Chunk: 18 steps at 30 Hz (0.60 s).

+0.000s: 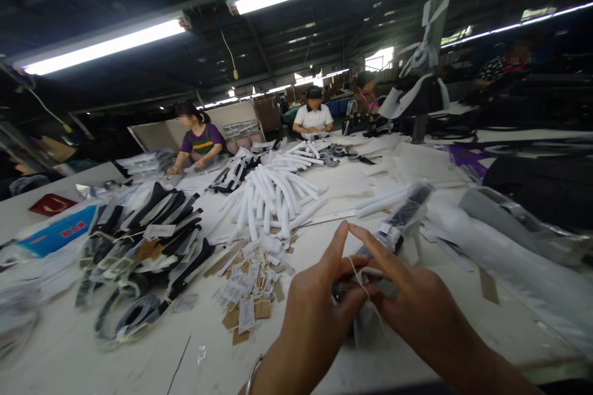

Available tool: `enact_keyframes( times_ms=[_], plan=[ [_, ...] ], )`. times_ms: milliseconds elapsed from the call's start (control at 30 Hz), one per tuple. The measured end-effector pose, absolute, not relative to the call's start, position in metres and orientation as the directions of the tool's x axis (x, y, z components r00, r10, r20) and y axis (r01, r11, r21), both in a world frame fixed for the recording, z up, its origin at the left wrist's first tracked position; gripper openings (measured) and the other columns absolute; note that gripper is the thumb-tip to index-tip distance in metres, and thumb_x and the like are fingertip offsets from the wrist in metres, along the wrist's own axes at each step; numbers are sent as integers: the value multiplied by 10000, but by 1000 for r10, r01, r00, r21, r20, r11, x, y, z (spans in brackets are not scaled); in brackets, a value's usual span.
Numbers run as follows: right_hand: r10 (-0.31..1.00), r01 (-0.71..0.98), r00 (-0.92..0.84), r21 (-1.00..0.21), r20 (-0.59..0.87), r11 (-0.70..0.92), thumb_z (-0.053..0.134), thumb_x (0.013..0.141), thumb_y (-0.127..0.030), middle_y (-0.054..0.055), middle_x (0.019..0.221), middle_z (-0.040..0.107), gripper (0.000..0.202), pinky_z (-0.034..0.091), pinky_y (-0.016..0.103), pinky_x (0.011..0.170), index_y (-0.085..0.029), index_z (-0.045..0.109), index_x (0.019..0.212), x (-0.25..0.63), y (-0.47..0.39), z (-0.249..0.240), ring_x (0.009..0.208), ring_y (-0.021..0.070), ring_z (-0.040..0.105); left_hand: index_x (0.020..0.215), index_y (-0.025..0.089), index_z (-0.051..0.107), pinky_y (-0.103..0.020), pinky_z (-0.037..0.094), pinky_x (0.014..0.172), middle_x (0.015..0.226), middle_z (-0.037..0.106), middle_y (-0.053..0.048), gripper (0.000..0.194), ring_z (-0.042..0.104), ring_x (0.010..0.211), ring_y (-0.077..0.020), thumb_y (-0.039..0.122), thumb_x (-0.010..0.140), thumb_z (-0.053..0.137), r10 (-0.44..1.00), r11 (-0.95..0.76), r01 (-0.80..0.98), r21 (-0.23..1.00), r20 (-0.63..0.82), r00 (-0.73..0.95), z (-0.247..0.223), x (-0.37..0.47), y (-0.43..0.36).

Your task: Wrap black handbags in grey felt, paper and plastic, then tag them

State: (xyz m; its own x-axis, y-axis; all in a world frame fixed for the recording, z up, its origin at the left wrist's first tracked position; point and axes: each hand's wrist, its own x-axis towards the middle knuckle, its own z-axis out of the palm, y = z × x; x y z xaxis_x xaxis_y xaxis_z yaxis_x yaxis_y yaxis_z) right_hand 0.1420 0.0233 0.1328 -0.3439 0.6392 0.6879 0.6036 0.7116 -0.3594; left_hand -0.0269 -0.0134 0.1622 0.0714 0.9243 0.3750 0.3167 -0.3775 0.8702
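My left hand (311, 308) and my right hand (419, 302) meet at the front of the table, index fingertips touching. Between them runs a thin pale string (356, 271), pinched by the thumbs and curled fingers, its loose end hanging below. Right under the fingers lies a dark strap-like bundle (410, 210) in clear plastic, stretching away from me; my hands cover its near part. Left of my left hand is a heap of paper and brown card tags (248, 296) with strings. Whether a tag hangs on the held string is hidden.
White foam-like tubes (271, 197) are piled mid-table. Bagged dark straps (152, 234) and a blue box (58, 231) lie to the left. A long clear plastic wrap (504, 271) is at right. Co-workers (201, 139) sit across the table. A post (430, 43) rises at the back.
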Motion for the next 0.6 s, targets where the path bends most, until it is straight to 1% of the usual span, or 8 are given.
enact_keyframes(
  times_ms=[67, 133, 233, 300, 400, 467, 533, 600],
  plan=[
    [649, 565, -356, -398, 672, 722, 503, 987, -344, 50, 1060, 765, 551, 608, 291, 699, -272, 392, 1522, 142, 23, 133, 848, 238, 755, 1420, 369, 518, -328, 557, 873, 1002, 780, -12, 644, 735, 930, -232, 207, 835, 734, 888, -426, 433, 794, 458, 33, 163, -26, -17],
    [694, 494, -381, -500, 611, 711, 510, 980, -317, 50, 1099, 754, 561, 607, 304, 781, -284, 389, 1526, 143, 22, 135, 902, 231, 745, 1365, 379, 579, -304, 558, 832, 983, 777, -27, 543, 727, 890, -221, 186, 869, 684, 828, -509, 539, 672, 552, 93, 164, -26, -20],
    [784, 318, -409, -732, 467, 602, 594, 934, -301, 71, 1215, 710, 679, 534, 375, 1004, -274, 326, 1557, 149, 17, 140, 1113, 246, 679, 1423, 393, 508, -279, 547, 841, 1053, 758, -37, 602, 703, 923, -200, 112, 900, 609, 731, -621, 619, 481, 641, 235, 163, -29, -25],
    [845, 126, -384, -886, 372, 447, 642, 922, -351, 97, 1254, 687, 738, 492, 429, 1060, -265, 294, 1567, 153, 14, 140, 1203, 267, 626, 1451, 397, 465, -262, 547, 828, 1030, 755, -26, 656, 698, 889, -180, 88, 892, 610, 698, -619, 657, 430, 684, 210, 160, -32, -28],
    [920, -201, -291, -957, 262, 209, 599, 961, -417, 107, 1161, 722, 641, 551, 438, 981, -267, 349, 1532, 157, 11, 132, 1133, 271, 668, 1409, 389, 524, -230, 552, 768, 898, 742, 12, 655, 682, 750, -137, 94, 846, 682, 722, -550, 653, 522, 690, 57, 153, -37, -33],
    [939, -281, -237, -943, 249, 179, 590, 969, -415, 76, 1017, 751, 556, 584, 418, 925, -274, 421, 1480, 159, 10, 124, 1032, 258, 710, 1353, 361, 584, -218, 557, 736, 856, 724, 26, 585, 673, 702, -120, 140, 830, 724, 776, -473, 572, 670, 624, -90, 145, -38, -35],
    [926, -190, -206, -941, 317, 280, 633, 954, -370, 29, 920, 753, 490, 583, 380, 931, -300, 490, 1417, 161, 7, 116, 983, 232, 723, 1314, 327, 612, -217, 567, 708, 849, 708, 28, 502, 676, 698, -119, 214, 840, 735, 824, -372, 440, 817, 509, -248, 135, -36, -38],
    [860, 12, -208, -878, 465, 478, 683, 925, -298, -7, 928, 752, 446, 565, 326, 962, -339, 551, 1349, 163, 4, 110, 981, 199, 720, 1285, 306, 624, -218, 573, 696, 848, 699, 28, 449, 679, 710, -122, 256, 852, 729, 825, -300, 353, 886, 427, -370, 126, -32, -43]
  ],
)
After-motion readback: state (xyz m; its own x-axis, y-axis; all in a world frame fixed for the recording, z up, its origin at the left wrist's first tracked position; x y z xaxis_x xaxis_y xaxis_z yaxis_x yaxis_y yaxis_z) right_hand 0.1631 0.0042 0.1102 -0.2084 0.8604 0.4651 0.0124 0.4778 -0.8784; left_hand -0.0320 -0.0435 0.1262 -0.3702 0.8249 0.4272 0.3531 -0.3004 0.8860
